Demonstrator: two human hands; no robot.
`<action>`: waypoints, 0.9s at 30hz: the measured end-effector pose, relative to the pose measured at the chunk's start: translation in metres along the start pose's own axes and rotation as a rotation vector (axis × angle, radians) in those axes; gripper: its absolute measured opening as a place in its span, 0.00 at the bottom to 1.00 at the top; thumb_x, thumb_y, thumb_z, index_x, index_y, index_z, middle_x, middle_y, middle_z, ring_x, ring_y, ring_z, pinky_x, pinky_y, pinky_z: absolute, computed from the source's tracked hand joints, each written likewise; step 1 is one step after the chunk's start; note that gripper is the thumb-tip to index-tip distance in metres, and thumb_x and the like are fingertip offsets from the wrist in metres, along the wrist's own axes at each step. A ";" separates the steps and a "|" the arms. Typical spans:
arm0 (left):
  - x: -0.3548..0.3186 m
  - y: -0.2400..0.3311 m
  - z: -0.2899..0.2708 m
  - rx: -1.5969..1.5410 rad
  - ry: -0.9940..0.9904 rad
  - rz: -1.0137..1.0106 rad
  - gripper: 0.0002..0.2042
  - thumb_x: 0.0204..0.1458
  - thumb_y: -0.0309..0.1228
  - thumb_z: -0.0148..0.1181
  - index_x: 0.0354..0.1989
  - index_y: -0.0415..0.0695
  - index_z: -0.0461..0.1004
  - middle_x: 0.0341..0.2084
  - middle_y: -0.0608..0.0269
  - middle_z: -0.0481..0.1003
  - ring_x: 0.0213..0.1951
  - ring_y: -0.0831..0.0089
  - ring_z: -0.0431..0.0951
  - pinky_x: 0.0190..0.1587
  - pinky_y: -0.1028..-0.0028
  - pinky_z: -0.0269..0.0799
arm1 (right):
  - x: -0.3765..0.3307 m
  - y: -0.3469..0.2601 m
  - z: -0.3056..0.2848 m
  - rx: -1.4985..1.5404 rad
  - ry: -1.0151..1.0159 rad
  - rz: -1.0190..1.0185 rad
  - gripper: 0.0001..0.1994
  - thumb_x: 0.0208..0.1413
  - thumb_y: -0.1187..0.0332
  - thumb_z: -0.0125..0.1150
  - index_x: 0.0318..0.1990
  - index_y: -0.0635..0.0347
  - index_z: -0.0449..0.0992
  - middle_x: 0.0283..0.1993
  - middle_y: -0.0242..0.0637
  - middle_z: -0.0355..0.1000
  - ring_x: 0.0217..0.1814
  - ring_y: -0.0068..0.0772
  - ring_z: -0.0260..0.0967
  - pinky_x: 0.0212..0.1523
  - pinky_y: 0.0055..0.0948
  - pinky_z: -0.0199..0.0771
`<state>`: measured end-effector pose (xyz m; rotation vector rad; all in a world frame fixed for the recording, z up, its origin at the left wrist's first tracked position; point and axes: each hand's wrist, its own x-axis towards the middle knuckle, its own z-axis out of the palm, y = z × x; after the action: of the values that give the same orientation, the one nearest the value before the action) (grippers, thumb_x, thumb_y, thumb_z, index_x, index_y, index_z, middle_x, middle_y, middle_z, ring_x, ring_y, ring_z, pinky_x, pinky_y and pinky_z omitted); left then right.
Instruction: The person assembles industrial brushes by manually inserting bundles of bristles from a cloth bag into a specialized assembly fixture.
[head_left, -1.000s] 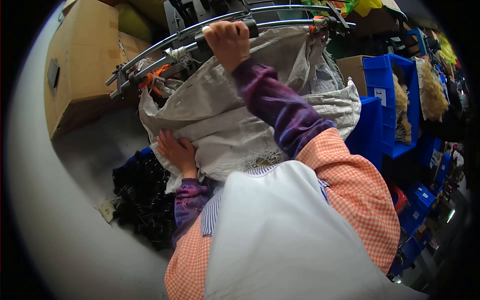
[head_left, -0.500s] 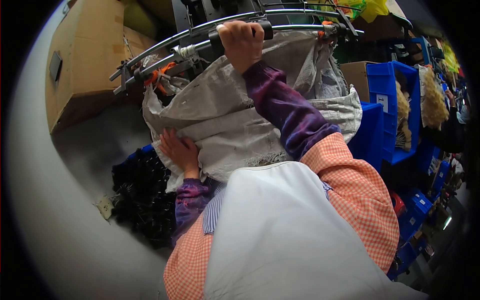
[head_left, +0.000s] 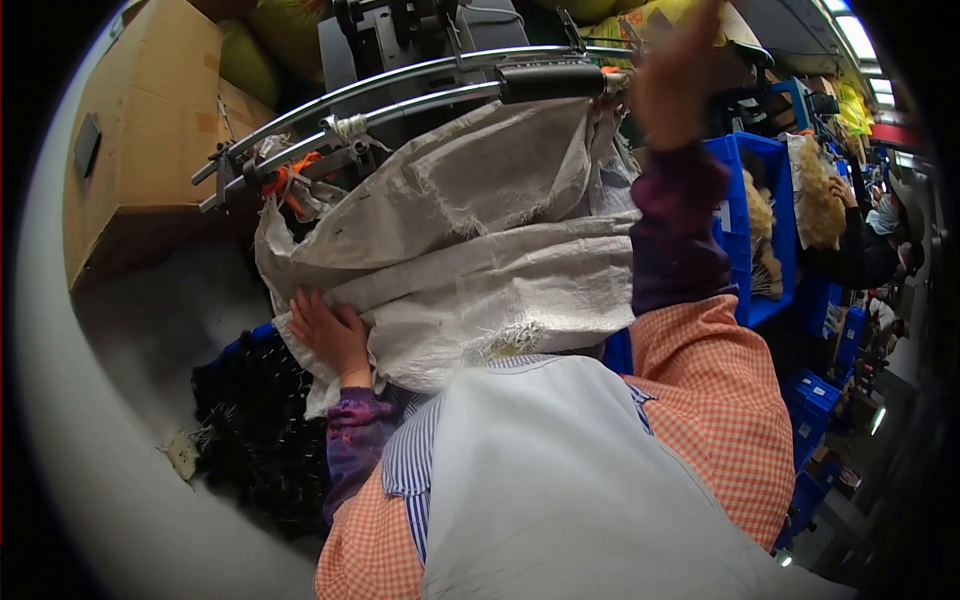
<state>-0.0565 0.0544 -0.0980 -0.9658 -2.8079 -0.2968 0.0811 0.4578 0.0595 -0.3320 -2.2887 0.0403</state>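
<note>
With the left hand (head_left: 330,335) pressed flat on the woven sack (head_left: 470,260), fingers spread, keep it pinned while the blurred right hand (head_left: 680,80), seemingly open, regrips the metal rail (head_left: 420,85).

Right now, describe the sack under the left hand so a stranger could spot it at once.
Start at the curved metal rails running across the top. Hanging beneath them is the woven sack, its lower edge frayed, with the left hand pressed flat on its side. It is dirty white and crumpled, unlike the blue crates beside it.
</note>
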 end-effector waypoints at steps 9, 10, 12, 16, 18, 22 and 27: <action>0.004 0.006 0.002 -0.026 0.019 -0.011 0.19 0.45 0.30 0.46 0.50 0.44 0.62 0.54 0.54 0.60 0.59 0.53 0.54 0.60 0.51 0.43 | 0.041 -0.013 0.008 -0.215 0.144 0.283 0.31 0.56 0.56 0.38 0.63 0.65 0.43 0.67 0.50 0.39 0.70 0.46 0.33 0.65 0.43 0.30; 0.001 0.005 0.002 -0.024 0.016 -0.015 0.19 0.45 0.30 0.46 0.50 0.44 0.62 0.54 0.54 0.60 0.59 0.53 0.54 0.60 0.51 0.43 | 0.038 -0.012 0.015 -0.211 0.140 0.282 0.31 0.56 0.56 0.38 0.63 0.65 0.43 0.67 0.50 0.39 0.70 0.46 0.33 0.65 0.43 0.30; -0.003 0.003 -0.001 -0.014 0.016 -0.027 0.19 0.45 0.30 0.46 0.49 0.44 0.63 0.54 0.54 0.60 0.59 0.54 0.54 0.60 0.51 0.43 | 0.020 -0.001 0.038 -0.665 -0.313 0.236 0.31 0.55 0.58 0.42 0.62 0.65 0.44 0.64 0.52 0.45 0.68 0.50 0.38 0.64 0.43 0.37; 0.002 0.009 0.007 -0.032 0.008 0.005 0.19 0.44 0.29 0.46 0.49 0.44 0.63 0.54 0.55 0.60 0.59 0.54 0.55 0.60 0.51 0.43 | -0.022 0.008 0.062 -0.366 -0.195 0.270 0.31 0.58 0.54 0.39 0.62 0.67 0.46 0.66 0.52 0.40 0.69 0.52 0.34 0.64 0.47 0.36; -0.003 0.001 0.004 -0.019 0.014 0.000 0.20 0.44 0.29 0.46 0.49 0.44 0.63 0.55 0.55 0.60 0.59 0.54 0.55 0.60 0.51 0.42 | -0.003 0.007 0.050 -0.249 -0.064 0.239 0.31 0.59 0.55 0.36 0.63 0.66 0.42 0.67 0.52 0.35 0.69 0.52 0.33 0.65 0.47 0.31; -0.004 0.004 0.001 -0.019 0.008 -0.005 0.20 0.45 0.29 0.46 0.49 0.45 0.63 0.55 0.55 0.60 0.59 0.54 0.54 0.60 0.52 0.41 | -0.014 0.018 0.015 0.105 0.248 0.140 0.33 0.52 0.68 0.44 0.64 0.64 0.38 0.67 0.54 0.35 0.70 0.48 0.33 0.66 0.47 0.30; -0.004 0.004 0.003 0.000 0.002 0.005 0.20 0.45 0.29 0.46 0.50 0.45 0.63 0.55 0.55 0.60 0.59 0.54 0.54 0.60 0.52 0.42 | 0.003 0.019 0.031 -0.215 -0.136 0.199 0.33 0.51 0.64 0.44 0.64 0.60 0.42 0.67 0.49 0.36 0.70 0.49 0.32 0.65 0.47 0.29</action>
<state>-0.0510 0.0553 -0.1012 -0.9722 -2.8028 -0.2977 0.0604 0.4795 0.0379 -0.6872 -2.3912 -0.0850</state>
